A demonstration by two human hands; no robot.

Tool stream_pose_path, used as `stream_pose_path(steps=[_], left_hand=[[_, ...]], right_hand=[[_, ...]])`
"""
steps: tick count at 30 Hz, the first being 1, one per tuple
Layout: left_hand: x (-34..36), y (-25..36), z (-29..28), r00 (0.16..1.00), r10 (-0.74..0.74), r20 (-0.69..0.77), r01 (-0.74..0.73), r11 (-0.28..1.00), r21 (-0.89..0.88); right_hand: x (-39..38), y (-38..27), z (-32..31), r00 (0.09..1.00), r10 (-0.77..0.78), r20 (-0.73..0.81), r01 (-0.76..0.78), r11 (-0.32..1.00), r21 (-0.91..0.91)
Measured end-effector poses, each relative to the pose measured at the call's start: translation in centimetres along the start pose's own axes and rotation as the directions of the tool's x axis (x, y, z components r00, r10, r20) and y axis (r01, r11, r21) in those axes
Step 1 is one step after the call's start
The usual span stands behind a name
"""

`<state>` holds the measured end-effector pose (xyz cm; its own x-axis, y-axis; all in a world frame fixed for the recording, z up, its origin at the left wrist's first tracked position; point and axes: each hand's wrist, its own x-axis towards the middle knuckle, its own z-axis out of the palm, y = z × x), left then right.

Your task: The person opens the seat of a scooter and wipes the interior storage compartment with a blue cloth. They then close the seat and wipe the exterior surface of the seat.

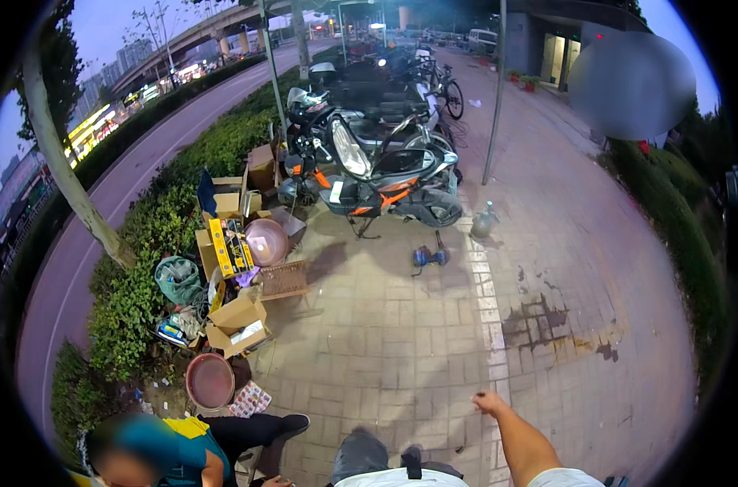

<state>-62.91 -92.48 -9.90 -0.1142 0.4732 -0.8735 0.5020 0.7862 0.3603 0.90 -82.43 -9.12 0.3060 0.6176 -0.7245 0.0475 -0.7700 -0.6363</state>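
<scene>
My right arm reaches forward over the paving, and my right hand [488, 403] is curled closed. A tiny dark spot shows at its fingertips, too small to name. It hangs in the air above the brick pavement [385, 325] and touches nothing around it. My left hand is out of view. Farther ahead, a blue and black tool or device [430, 256] lies on the paving. Close to it stands a clear rounded bottle or jug [484, 221]. Directly below are my grey trouser legs [359, 454] and white top [405, 479].
At lower left sits another person in a teal top [198, 450], one shoe stretched out. Beside them are a round reddish basin [210, 381], an open cardboard box [237, 325] and a yellow box [231, 247] along the hedge. An orange and black scooter [393, 191] is parked ahead, near a pole [496, 97].
</scene>
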Motion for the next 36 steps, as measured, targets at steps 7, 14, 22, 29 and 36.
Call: stream_pose_path(steps=[7,14,22,29,36], left_hand=[[11.2,17.2,-2.0,0.999,0.028,0.029,-0.03,0.997,0.068],[22.0,44.9,-9.2,0.965,0.237,-0.115,-0.25,0.962,-0.114],[27.2,66.1,-17.4,0.768,0.363,-0.528,-0.368,0.924,0.101],[29.2,69.5,-15.2,0.75,-0.095,-0.654,0.196,0.977,0.084],[33.8,72.5,-14.9,0.836,-0.306,-0.455,0.051,0.869,-0.492]], right_hand=[[8.1,-24.0,2.0,0.973,-0.12,0.196,0.119,0.993,0.013],[11.6,-10.2,0.3,0.89,0.455,-0.034,-0.446,0.852,-0.273],[26.8,-17.0,-4.0,0.642,0.642,0.42,-0.762,0.596,0.253],[46.6,-48.2,-1.8,0.969,0.246,-0.006,-0.243,0.955,-0.173],[53.8,-82.3,8.7,0.819,-0.105,0.564,0.345,0.876,-0.337]])
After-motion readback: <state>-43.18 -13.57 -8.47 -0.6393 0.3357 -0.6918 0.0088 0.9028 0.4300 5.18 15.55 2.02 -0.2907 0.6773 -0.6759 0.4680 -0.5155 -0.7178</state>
